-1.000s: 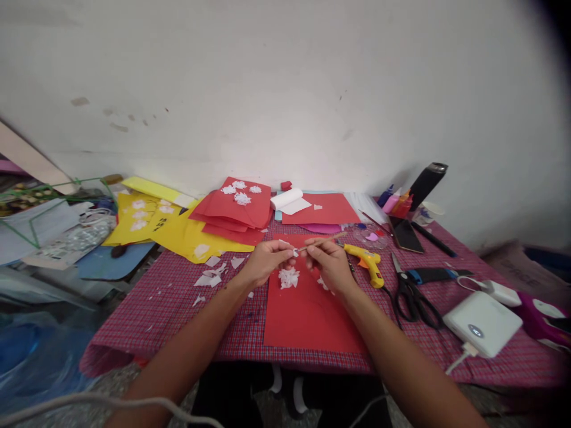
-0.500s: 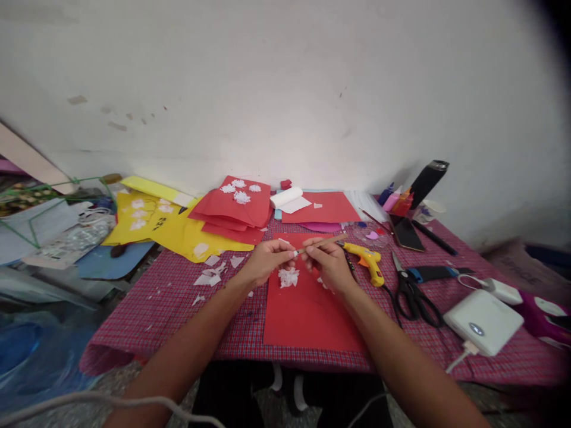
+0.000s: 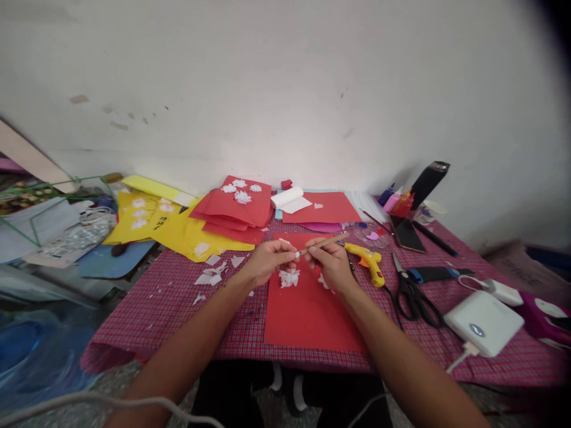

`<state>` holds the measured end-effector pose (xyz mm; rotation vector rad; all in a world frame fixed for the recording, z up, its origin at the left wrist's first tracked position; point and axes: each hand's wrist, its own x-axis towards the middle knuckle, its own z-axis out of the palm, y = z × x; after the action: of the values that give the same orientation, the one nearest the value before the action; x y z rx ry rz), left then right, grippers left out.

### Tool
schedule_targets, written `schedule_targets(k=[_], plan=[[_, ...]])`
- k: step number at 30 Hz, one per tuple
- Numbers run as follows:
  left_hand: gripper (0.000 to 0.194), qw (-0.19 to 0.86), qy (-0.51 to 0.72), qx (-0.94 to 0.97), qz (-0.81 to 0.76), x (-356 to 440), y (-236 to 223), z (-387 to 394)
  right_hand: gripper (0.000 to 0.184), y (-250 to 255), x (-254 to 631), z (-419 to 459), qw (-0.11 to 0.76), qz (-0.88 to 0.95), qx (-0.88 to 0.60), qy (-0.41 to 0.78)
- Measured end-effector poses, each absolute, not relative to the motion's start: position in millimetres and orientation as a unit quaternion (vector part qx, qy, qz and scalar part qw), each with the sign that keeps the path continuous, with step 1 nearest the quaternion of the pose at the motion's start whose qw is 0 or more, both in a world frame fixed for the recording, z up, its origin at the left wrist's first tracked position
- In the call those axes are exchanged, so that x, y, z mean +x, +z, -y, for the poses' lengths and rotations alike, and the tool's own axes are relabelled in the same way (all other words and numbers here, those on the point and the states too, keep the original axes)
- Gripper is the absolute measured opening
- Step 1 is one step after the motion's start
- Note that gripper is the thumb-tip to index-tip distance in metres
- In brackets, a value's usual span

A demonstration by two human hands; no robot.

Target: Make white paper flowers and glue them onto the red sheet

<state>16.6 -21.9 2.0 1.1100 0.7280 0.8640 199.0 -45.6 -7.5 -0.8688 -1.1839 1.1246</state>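
Note:
Between the fingertips of my left hand (image 3: 271, 260) is a small piece of white paper (image 3: 298, 254). My right hand (image 3: 328, 258) pinches a thin brown wooden stick (image 3: 332, 239), whose lower end meets the white paper. Both hands are closed and nearly touch each other above a red sheet (image 3: 307, 321). Just below my left fingers, a ruffled white paper flower (image 3: 289, 278) lies on that sheet. More white paper (image 3: 323, 282) shows partly behind my right hand.
Right of my hands lie a yellow glue gun (image 3: 372, 261), black scissors (image 3: 413, 297) and a white power bank (image 3: 484, 321). White paper scraps (image 3: 211, 274) lie to the left. Behind are stacked red sheets (image 3: 227, 208) with white flowers, a white paper roll (image 3: 286, 197) and a black bottle (image 3: 429, 183).
Both hands hold almost the same place, with the stick and white paper still between them. The view has shifted very slightly.

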Motion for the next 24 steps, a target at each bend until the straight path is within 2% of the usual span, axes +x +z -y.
schedule_targets(k=[7,13,19,24], plan=[[0.026,0.687,0.396,0.507,-0.339,15,-1,18,0.015,-5,205,44,0.650,0.470,-0.381,0.460],[0.026,0.579,0.432,0.567,-0.396,-1,12,19,0.011,-4,212,37,0.695,0.422,-0.370,0.450],[0.017,0.431,0.328,0.701,-0.464,-47,18,52,0.011,-6,210,38,0.682,0.435,-0.374,0.454],[0.019,0.335,0.230,0.791,-0.457,-67,9,76,0.012,-7,208,39,0.670,0.449,-0.383,0.450]])
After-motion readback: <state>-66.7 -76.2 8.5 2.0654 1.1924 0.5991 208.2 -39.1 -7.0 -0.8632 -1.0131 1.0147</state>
